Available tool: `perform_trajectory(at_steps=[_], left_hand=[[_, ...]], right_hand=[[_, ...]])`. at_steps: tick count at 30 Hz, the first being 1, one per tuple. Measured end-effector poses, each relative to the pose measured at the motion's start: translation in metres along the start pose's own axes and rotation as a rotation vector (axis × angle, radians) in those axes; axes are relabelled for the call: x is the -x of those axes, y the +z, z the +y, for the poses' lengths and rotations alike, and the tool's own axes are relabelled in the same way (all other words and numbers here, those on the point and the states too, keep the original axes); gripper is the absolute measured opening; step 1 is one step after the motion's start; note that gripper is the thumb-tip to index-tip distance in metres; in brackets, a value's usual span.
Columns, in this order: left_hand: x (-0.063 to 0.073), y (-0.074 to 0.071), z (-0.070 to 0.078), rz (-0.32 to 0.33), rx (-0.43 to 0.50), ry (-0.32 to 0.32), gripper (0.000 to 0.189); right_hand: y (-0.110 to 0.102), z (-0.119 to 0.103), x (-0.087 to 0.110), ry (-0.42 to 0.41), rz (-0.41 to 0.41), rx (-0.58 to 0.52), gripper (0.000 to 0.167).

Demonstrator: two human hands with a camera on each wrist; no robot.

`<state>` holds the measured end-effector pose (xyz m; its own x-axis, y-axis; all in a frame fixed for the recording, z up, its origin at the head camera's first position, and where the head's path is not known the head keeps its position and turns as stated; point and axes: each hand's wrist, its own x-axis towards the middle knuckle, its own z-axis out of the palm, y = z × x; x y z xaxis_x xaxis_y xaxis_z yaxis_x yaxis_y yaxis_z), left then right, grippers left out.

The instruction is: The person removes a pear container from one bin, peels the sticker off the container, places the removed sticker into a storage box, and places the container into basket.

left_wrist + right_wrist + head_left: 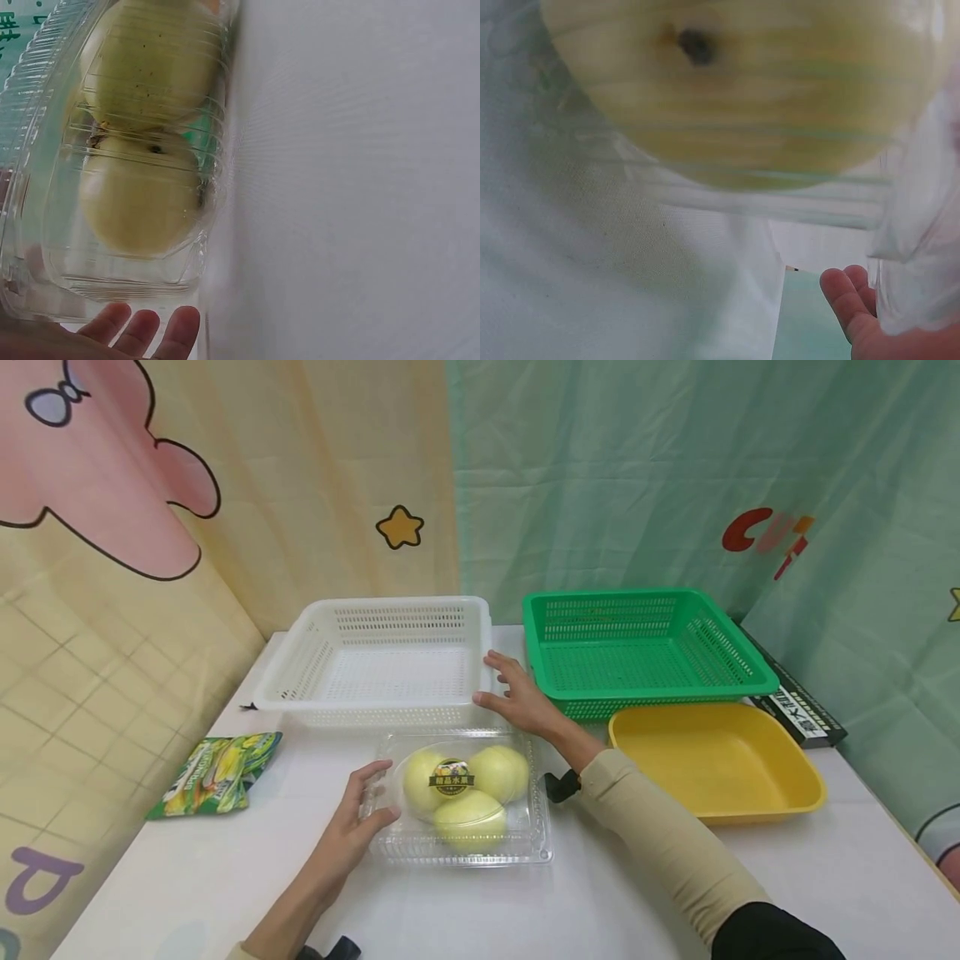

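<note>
A clear plastic clamshell box (pixel 397 839) with a printed label lies on the table, holding three pale yellow-green round fruits (pixel 468 822). My left hand (pixel 352 818) is at the box's left side, thumb and fingers spread apart; whether it touches the wall I cannot tell. In the left wrist view, its fingertips (pixel 180 330) show beside the end of the box. Beyond the box's far right corner, my right hand (pixel 522 700) is held with spread fingers by the right end of the white basket (pixel 300 703). The right wrist view shows the hand (pixel 889 334) partly behind blurred clear plastic.
To the right of the white basket stands a green basket (pixel 652 693), with a yellow basin (pixel 716 814) in front of it. A black box (pixel 806 714) lies at the right. A green snack packet (pixel 217 772) lies on the left. Curtains hang behind the table.
</note>
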<state>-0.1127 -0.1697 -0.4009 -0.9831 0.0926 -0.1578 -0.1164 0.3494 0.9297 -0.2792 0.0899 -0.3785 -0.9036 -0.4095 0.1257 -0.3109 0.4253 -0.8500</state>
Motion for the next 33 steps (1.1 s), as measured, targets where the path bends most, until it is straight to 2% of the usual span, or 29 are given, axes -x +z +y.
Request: perform_trajectory(at_steps=[9,15,20,26,33], left_hand=[[0.0,0.002,0.0,0.004,0.005,-0.01,0.06],[0.0,0.001,0.0,0.005,0.0,-0.001,0.06],[0.0,0.0,0.0,0.012,-0.005,0.007,0.06],[0.0,0.0,-0.001,0.018,-0.008,0.003,0.06],[0.0,0.001,0.0,0.024,-0.007,0.006,0.059]], right_hand=[[0.0,-0.002,0.003,0.013,0.015,-0.013,0.069],[-0.001,-0.006,0.008,-0.016,0.023,-0.039,0.069],[-0.005,-0.009,0.016,-0.047,0.014,-0.037,0.069],[-0.01,-0.016,0.03,-0.022,-0.018,-0.048,0.069],[-0.008,-0.03,0.046,-0.105,-0.04,-0.002,0.068]])
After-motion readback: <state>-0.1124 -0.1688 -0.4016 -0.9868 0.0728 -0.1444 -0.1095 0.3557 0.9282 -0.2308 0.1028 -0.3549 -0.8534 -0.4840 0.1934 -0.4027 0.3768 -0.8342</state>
